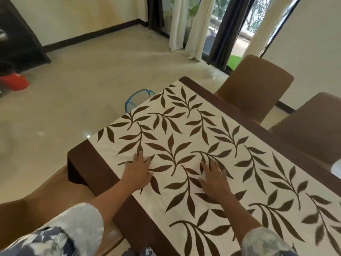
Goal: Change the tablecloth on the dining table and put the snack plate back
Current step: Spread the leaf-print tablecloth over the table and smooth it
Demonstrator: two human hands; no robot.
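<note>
Cloth (184, 137) lies spread over the worktop: cream, printed with brown leaf sprays and edged with a dark brown border that drops over the near-left corner. I cannot pick out any bare worktop for certain, since the cloth hides it.

Left hand (137, 170) is flat on the cloth near the left border. Its fingers (140, 156) are straight and fanned wide, holding nothing. Right hand (214, 180) is flat just beside it, toward the middle, with fingers likewise straight and spread, gripping nothing. Both palms press down, and I read this as smoothing.

Progress, as I judge it:
- A cloth is on and mostly flat, with faint creases around the hands. Whether it is the fresh one I cannot confirm, but it looks that way.
- No other cloth is in view.
- No snack plate stands on the part of the cloth I can see. A pale object (336, 169) at the right edge of view is cut off, so it may or may not be the plate.
- Left to do: finish smoothing, then set the plate back.

Surroundings: two brown chairs (254, 85) are on the far side, and a blue basket (137, 100) sits on the floor beyond the end of the cloth.

Writing: no brand, label or lettering is readable on the cloth, sleeves or furniture.
</note>
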